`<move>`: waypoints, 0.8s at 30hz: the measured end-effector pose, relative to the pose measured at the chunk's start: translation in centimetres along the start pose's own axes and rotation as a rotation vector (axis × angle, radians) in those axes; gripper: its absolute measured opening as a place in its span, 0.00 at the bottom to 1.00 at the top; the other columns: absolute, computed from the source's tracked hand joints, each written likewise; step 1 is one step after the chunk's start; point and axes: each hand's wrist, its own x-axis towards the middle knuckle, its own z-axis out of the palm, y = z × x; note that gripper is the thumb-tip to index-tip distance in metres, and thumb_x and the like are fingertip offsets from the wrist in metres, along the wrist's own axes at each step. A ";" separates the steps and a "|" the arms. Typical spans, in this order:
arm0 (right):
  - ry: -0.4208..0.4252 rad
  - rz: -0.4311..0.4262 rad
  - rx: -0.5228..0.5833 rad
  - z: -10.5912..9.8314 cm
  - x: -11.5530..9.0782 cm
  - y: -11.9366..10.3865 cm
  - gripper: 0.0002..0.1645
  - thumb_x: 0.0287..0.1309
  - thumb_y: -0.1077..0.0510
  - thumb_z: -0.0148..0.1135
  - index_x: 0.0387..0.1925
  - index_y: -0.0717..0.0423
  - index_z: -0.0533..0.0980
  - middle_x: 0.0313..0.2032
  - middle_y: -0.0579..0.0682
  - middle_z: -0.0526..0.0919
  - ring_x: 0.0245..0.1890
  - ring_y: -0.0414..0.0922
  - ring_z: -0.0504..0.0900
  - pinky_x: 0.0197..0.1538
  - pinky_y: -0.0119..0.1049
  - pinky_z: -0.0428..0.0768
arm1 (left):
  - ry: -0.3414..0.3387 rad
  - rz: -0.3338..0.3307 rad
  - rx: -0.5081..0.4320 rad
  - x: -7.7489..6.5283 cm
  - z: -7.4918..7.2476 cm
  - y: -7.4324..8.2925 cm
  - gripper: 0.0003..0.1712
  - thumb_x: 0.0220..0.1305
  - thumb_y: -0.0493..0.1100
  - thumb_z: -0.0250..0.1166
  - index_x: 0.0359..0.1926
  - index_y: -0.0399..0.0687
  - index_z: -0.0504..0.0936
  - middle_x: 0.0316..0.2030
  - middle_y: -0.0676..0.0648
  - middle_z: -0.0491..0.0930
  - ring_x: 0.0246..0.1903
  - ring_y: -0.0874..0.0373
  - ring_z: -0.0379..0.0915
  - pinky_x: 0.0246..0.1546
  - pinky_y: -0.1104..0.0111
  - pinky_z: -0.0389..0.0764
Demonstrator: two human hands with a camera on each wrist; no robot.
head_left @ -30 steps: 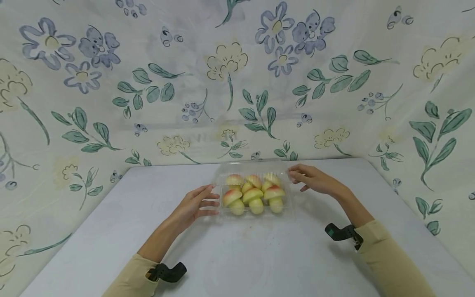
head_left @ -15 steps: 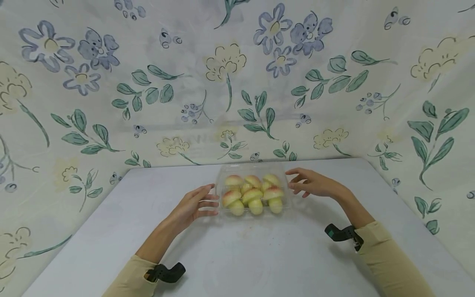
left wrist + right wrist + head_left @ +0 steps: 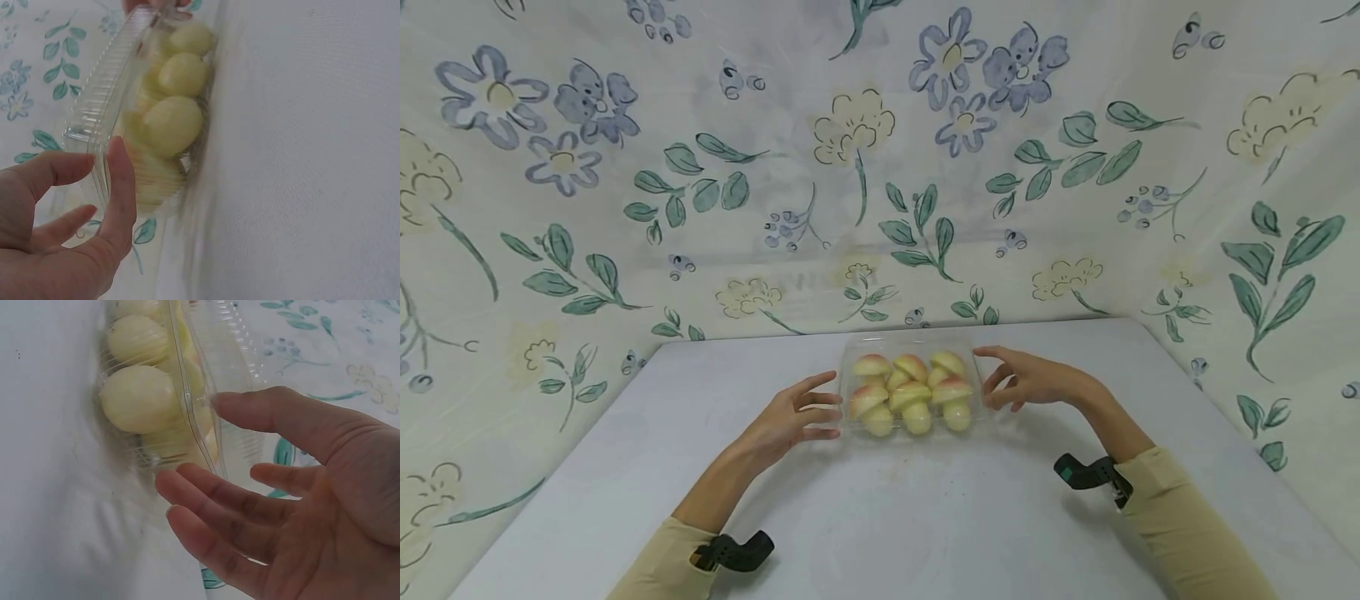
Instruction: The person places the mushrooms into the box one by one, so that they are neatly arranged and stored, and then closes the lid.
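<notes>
A clear plastic clamshell box (image 3: 917,340) lies near the back of the table, its lid down over several mushroom-shaped pieces (image 3: 916,408) with pale yellow stems and reddish caps. At the box's left side is my left hand (image 3: 782,421), fingers spread; in the left wrist view its fingertips (image 3: 119,153) are at the lid rim. My right hand (image 3: 1033,377) is at the opposite side with fingers apart. In the right wrist view the thumb (image 3: 240,409) touches or nearly touches the lid edge, and the other fingers lie below the rim. Neither hand visibly grips the box.
The white table (image 3: 880,517) extends in front of the box and to both sides. A floral cloth (image 3: 775,200) hangs behind the table's back edge. Each sleeve carries a black wrist camera, the left one (image 3: 737,552) and the right one (image 3: 1086,472).
The lid's far edge has come down toward the box. My right hand has shifted slightly down and its fingers have moved along the side. The left hand has stayed nearly still.
</notes>
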 end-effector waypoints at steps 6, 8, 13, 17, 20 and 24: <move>-0.026 0.009 0.007 0.3 0.1 -0.1 0.55 0.60 0.57 0.66 0.77 0.59 0.42 0.44 0.59 0.86 0.39 0.46 0.86 0.41 0.40 0.86 | -0.010 0.007 0.024 0.0 0.0 -0.1 0.43 0.65 0.33 0.63 0.76 0.46 0.53 0.63 0.34 0.63 0.48 0.54 0.75 0.50 0.60 0.86; -0.039 0.029 0.020 0.4 0.1 -0.1 0.55 0.60 0.56 0.66 0.77 0.58 0.41 0.41 0.60 0.86 0.37 0.46 0.86 0.41 0.40 0.87 | -0.015 0.015 0.028 0.0 0.1 -0.1 0.43 0.64 0.33 0.63 0.76 0.45 0.53 0.63 0.34 0.62 0.49 0.53 0.75 0.50 0.60 0.86; -0.066 0.084 0.057 0.6 0.0 -0.3 0.55 0.63 0.56 0.63 0.77 0.56 0.38 0.37 0.60 0.86 0.32 0.45 0.84 0.41 0.38 0.86 | -0.023 0.032 0.028 0.1 0.1 -0.2 0.44 0.63 0.33 0.64 0.76 0.43 0.53 0.62 0.35 0.61 0.47 0.52 0.75 0.48 0.61 0.86; -0.055 0.089 0.036 0.8 0.0 -0.5 0.54 0.63 0.58 0.62 0.77 0.56 0.38 0.35 0.59 0.85 0.25 0.42 0.77 0.35 0.34 0.81 | -0.025 0.050 0.029 0.2 0.1 -0.3 0.44 0.63 0.32 0.64 0.75 0.41 0.53 0.61 0.36 0.62 0.45 0.56 0.77 0.47 0.63 0.86; -0.045 0.080 0.008 0.8 0.0 -0.6 0.53 0.64 0.58 0.62 0.77 0.57 0.38 0.34 0.58 0.85 0.24 0.43 0.74 0.32 0.33 0.78 | -0.022 0.055 0.044 0.1 0.1 -0.3 0.44 0.63 0.31 0.64 0.75 0.41 0.54 0.61 0.35 0.63 0.44 0.58 0.78 0.47 0.65 0.86; -0.039 0.071 -0.010 0.8 -0.1 -0.7 0.52 0.64 0.59 0.61 0.77 0.58 0.39 0.35 0.59 0.85 0.27 0.46 0.75 0.31 0.34 0.76 | -0.021 0.062 0.059 0.1 0.2 -0.3 0.43 0.63 0.31 0.64 0.75 0.39 0.53 0.62 0.33 0.63 0.45 0.57 0.78 0.47 0.66 0.86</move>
